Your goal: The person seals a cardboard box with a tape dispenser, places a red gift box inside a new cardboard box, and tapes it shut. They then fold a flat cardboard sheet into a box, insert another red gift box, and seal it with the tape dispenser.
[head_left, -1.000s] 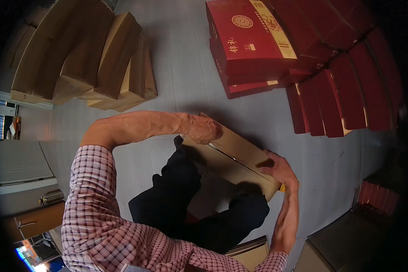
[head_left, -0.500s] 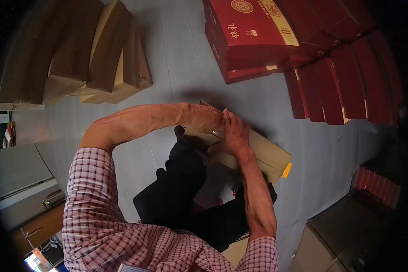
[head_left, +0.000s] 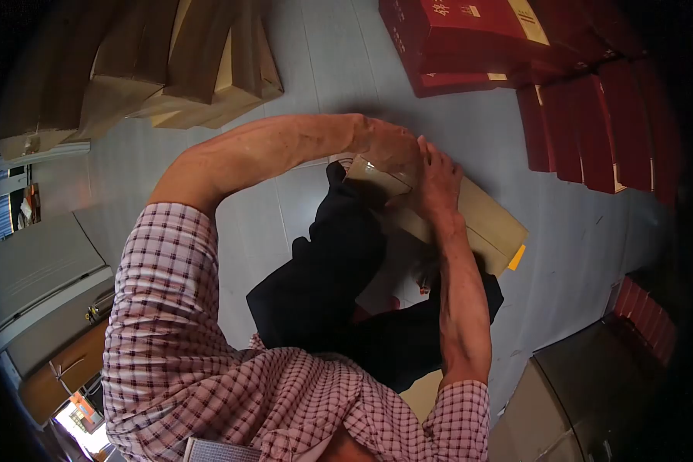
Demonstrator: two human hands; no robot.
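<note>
A brown cardboard box point(head_left: 489, 231) lies slantwise in front of my knees, with a yellow-orange tab point(head_left: 517, 257) at its right end. Glossy highlights show on its left end, beneath my left hand. My left hand point(head_left: 396, 150) bends over that end, its back turned up and its fingers hidden behind my right hand. Right beside it, my right hand point(head_left: 439, 183) clasps the box, fingers reaching over the top toward the far edge and thumb on the near side. Black trousers point(head_left: 323, 262) cover my legs below the box.
Brown cartons point(head_left: 131, 69) stand in a row at the upper left. Red printed gift boxes point(head_left: 470, 46) are stacked at the upper right, with more red boxes point(head_left: 577, 138) upright beside them. A large dark-topped carton point(head_left: 593, 377) sits at the lower right on the grey floor point(head_left: 331, 69).
The whole view has shifted, so the hands, box and stacks appear farther right and higher. Both hands stay at the box, and more of its left end shows under my left forearm.
</note>
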